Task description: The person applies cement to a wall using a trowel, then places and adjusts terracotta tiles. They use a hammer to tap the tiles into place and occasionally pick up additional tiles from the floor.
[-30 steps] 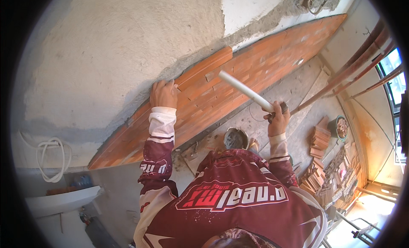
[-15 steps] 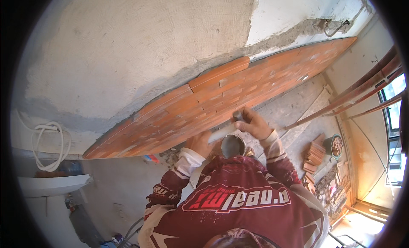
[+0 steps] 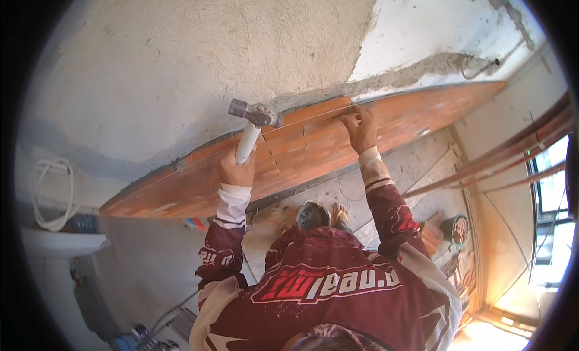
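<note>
My left hand (image 3: 235, 172) grips the white handle of a hammer (image 3: 256, 114), its metal head up in front of the upper edge of the orange brick-tile facing (image 3: 289, 152). Further right, my right hand (image 3: 362, 130) is raised to the top row of tiles, thumb and fingers bent together close to a thin pale line stretched along that row. Whatever lies between those fingertips is too small to make out. Below and between my arms, a round bucket (image 3: 313, 215) with grey mortar inside stands by my feet.
Rough plaster (image 3: 211, 55) covers the wall above the tiles. Reddish poles (image 3: 512, 146) slant in from the right. A bucket of tile pieces (image 3: 456, 229) stands beside stacked tiles (image 3: 431, 233). At the left are a white basin (image 3: 63, 242) and a coiled white hose (image 3: 57, 194).
Both hands were low over the bucket with the hammer between them. They have parted and risen to the wall: the left with the hammer, the right to the top tiles.
</note>
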